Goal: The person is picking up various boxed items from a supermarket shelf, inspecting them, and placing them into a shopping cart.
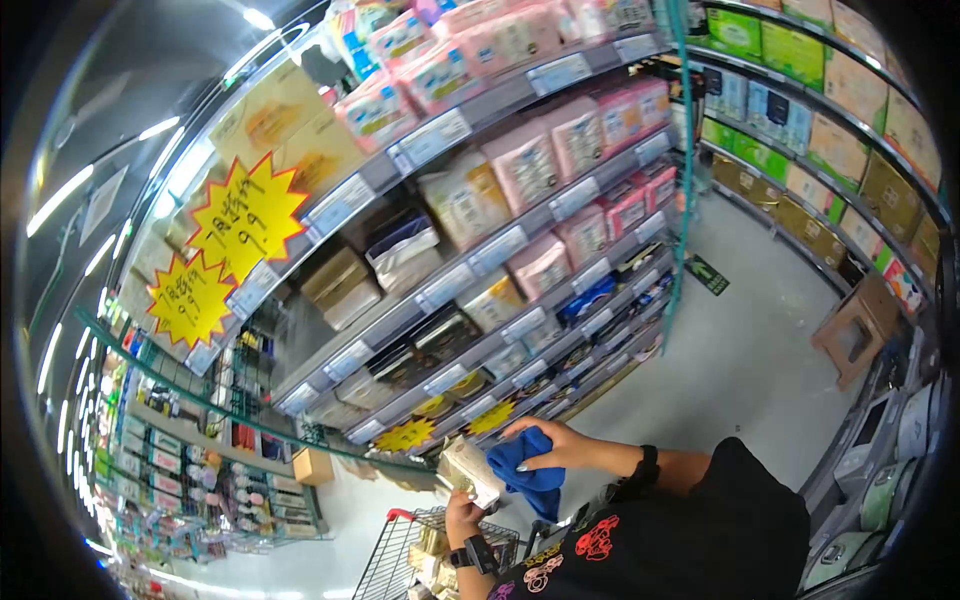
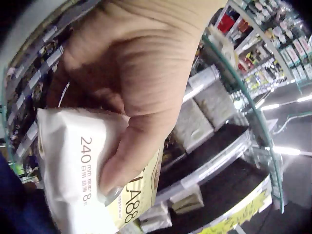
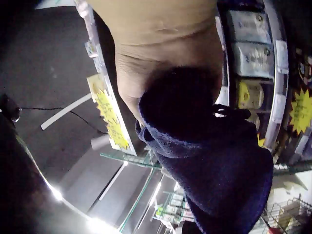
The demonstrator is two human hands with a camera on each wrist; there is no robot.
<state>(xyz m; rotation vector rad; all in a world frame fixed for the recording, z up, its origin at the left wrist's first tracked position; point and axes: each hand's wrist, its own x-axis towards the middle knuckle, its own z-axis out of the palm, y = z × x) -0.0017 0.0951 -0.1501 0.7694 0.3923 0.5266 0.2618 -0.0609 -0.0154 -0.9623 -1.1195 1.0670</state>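
My left hand [image 1: 462,508] grips a white and cream pack of sanitary pads [image 2: 73,165] printed with "240 mm". In the left wrist view its thumb presses flat along the printed face, and the other fingers are mostly hidden behind the pack. A dark blue cloth [image 1: 532,478] is bunched in my right hand [image 1: 562,446], fingers and thumb gripping its folds. The cloth lies right against the pack's side in the head view. From the right wrist, the cloth [image 3: 219,165] hangs in loose folds and covers the fingertips.
A wire shopping cart [image 1: 372,566] with several cream packs stands below the hands. Ahead rises a tiered shelf [image 1: 480,262] of packaged goods with yellow price signs [image 1: 247,220]. To the right, a brown stool [image 1: 858,330] stands beside an aisle floor [image 1: 735,340].
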